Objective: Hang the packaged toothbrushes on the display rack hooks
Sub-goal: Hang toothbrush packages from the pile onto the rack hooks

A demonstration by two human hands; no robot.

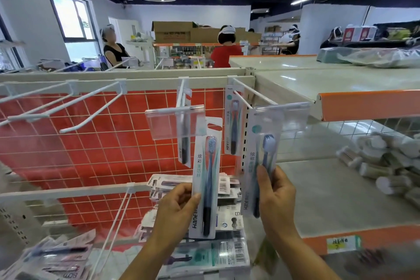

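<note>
My left hand (pixel 176 207) pinches 1 packaged toothbrush (pixel 205 179) at frame centre, below the hooks. My right hand (pixel 276 191) grips a second pack (pixel 261 159), already threaded on the right hook (pixel 252 94).

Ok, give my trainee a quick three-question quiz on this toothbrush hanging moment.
1. True or false: the left hand holds a toothbrush pack.
2. The right hand has its pack raised to which hook: A) far-left hook B) right hook C) lower rail hook?
3. What clear item hangs at the end of the middle hook?

Key: 1 true. 2 B. 3 a clear label holder.
</note>
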